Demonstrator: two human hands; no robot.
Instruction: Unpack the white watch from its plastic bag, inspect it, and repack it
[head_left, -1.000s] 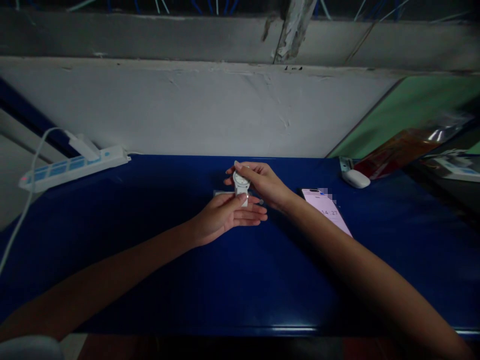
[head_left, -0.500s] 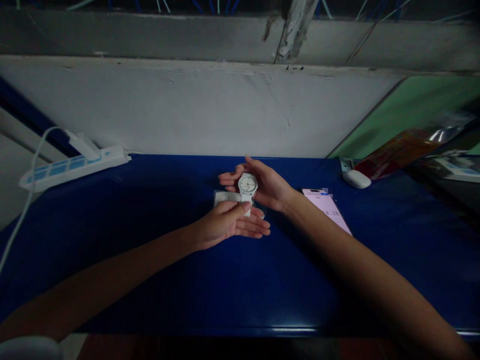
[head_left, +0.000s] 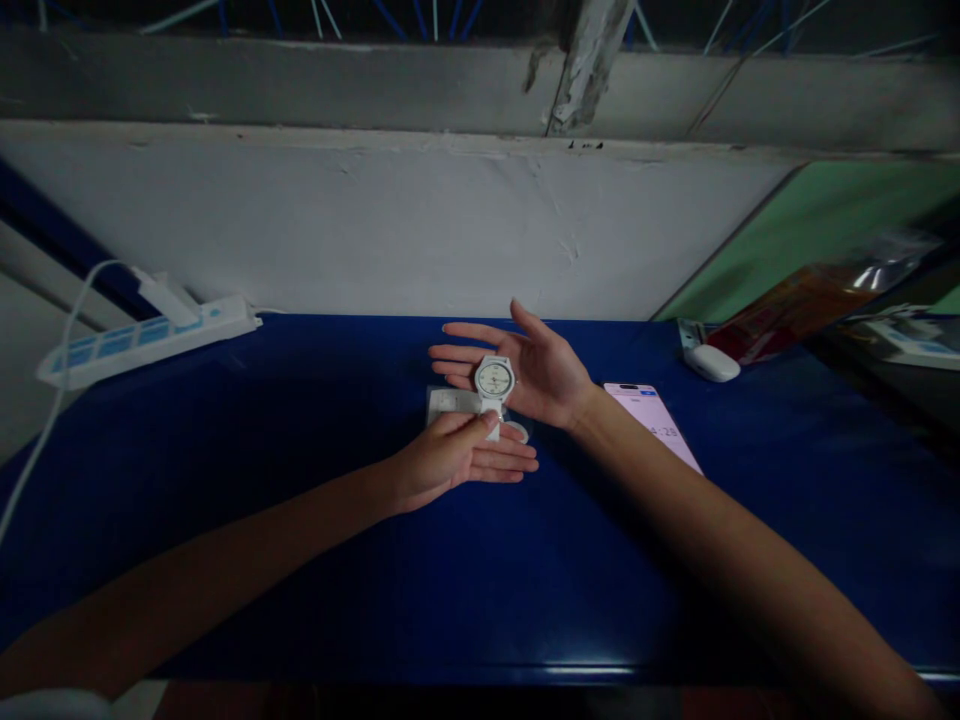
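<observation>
A white wristwatch (head_left: 495, 378) with a round pale dial is held face up over the middle of the table. My left hand (head_left: 457, 450) pinches its white strap between thumb and fingers, the other fingers stretched to the right. Just behind the watch, my right hand (head_left: 536, 375) is spread with the palm up and the thumb raised; whether it touches the watch case I cannot tell. Beneath the hands lies a pale, partly see-through packet or box (head_left: 448, 400), mostly hidden. A white round edge (head_left: 517, 432) shows beside my left fingers.
On the blue table (head_left: 420, 590), a lit phone (head_left: 652, 420) lies partly under my right forearm. A white rounded case (head_left: 712, 363) and a reddish bottle-like thing (head_left: 795, 310) are at the right. At the left is a power strip (head_left: 150, 340) with a plug and white cable.
My right hand has opened, its fingers spreading left and its thumb lifting away from the watch. My left hand keeps its pinch on the strap.
</observation>
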